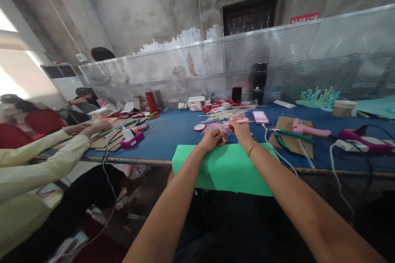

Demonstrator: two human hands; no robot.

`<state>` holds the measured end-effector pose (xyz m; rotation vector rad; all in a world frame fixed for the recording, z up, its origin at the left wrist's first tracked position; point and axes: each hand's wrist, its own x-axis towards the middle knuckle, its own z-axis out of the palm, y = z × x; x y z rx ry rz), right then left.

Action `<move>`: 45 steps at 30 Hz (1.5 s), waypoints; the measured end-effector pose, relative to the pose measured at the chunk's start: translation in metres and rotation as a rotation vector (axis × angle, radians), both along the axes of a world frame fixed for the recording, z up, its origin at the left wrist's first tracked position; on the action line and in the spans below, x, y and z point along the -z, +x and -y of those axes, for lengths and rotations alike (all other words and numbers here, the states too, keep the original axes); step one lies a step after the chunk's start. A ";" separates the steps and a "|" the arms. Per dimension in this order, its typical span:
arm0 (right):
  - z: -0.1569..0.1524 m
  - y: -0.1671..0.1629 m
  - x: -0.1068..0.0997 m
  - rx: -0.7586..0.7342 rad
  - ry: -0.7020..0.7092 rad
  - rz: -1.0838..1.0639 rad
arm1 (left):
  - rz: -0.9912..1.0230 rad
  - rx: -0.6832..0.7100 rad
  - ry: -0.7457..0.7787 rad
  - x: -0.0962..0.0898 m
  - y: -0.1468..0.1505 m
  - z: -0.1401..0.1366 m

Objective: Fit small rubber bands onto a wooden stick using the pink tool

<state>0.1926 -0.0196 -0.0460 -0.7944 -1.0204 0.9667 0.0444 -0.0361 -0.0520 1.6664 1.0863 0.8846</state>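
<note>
My right hand (241, 132), with a gold bracelet (252, 148) at the wrist, is closed round a pink pen-like tool (237, 121). The tool's tip points left, toward my left hand (213, 139). That hand is closed at the table edge, its fingertips pinched on something small and pale that I cannot make out. Under and behind the fingers lies a pile of thin pink and purple strands (212, 126). A green sheet (197, 168) hangs over the table's front edge beneath both forearms. Left of the pile sits a round red-rimmed white dish or tape roll (200, 127).
Right on the blue table (175, 125) are teal-handled pliers (288, 135), a pink glue gun (310, 128) on cardboard and a purple power strip (367, 141). A phone (261, 117) trails a white cable. Behind stands a black bottle (260, 83). A co-worker's yellow sleeves (58, 148) reach in at left.
</note>
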 end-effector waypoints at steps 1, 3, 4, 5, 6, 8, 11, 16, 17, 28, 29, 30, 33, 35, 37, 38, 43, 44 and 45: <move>0.000 0.000 0.000 -0.001 -0.003 -0.009 | -0.002 0.001 0.003 0.000 0.000 0.000; 0.000 0.000 0.000 -0.030 0.008 -0.010 | -0.004 0.002 0.002 -0.001 0.000 0.000; 0.000 -0.001 0.001 -0.049 0.016 -0.007 | -0.004 0.001 -0.001 -0.001 0.000 0.000; 0.000 -0.002 0.001 -0.067 0.021 -0.003 | -0.003 0.002 -0.006 -0.001 0.000 0.000; 0.000 -0.002 0.002 -0.084 0.022 0.003 | -0.002 0.001 -0.009 -0.001 0.001 0.000; 0.000 -0.004 0.003 -0.112 0.026 0.015 | 0.000 -0.001 -0.011 -0.001 0.001 0.000; -0.001 -0.003 0.003 -0.106 0.028 0.027 | -0.001 0.000 -0.004 0.000 0.000 0.000; 0.001 0.000 -0.001 0.001 -0.009 -0.017 | 0.003 -0.003 -0.010 0.000 0.000 0.000; 0.001 0.000 -0.001 -0.014 -0.002 -0.023 | 0.005 -0.005 -0.011 0.001 0.000 -0.001; 0.001 0.001 -0.002 0.017 0.007 -0.051 | 0.014 -0.002 0.001 0.002 -0.001 -0.001; 0.002 0.001 -0.003 0.007 0.005 -0.063 | 0.018 -0.004 -0.001 0.002 -0.001 -0.001; 0.002 0.001 -0.004 -0.020 0.003 -0.071 | 0.021 -0.004 -0.003 0.002 0.000 -0.001; 0.006 -0.001 -0.007 -0.103 0.001 -0.100 | 0.017 -0.001 -0.003 0.001 -0.001 0.000; 0.008 -0.002 -0.008 -0.140 -0.005 -0.117 | 0.007 -0.003 0.002 0.001 -0.002 0.001; 0.008 -0.003 -0.008 -0.157 -0.008 -0.116 | -0.002 -0.005 0.005 0.000 -0.002 0.002; 0.008 -0.004 -0.008 -0.157 -0.009 -0.111 | -0.005 -0.002 0.005 0.000 -0.003 0.003; 0.006 -0.003 -0.005 -0.122 0.002 -0.069 | 0.004 -0.008 0.000 -0.001 -0.001 0.003; 0.006 -0.003 -0.005 -0.121 0.011 -0.060 | 0.012 -0.016 -0.006 -0.001 -0.001 0.002; 0.005 -0.003 -0.004 -0.120 0.019 -0.054 | 0.021 -0.023 -0.013 -0.001 -0.001 0.002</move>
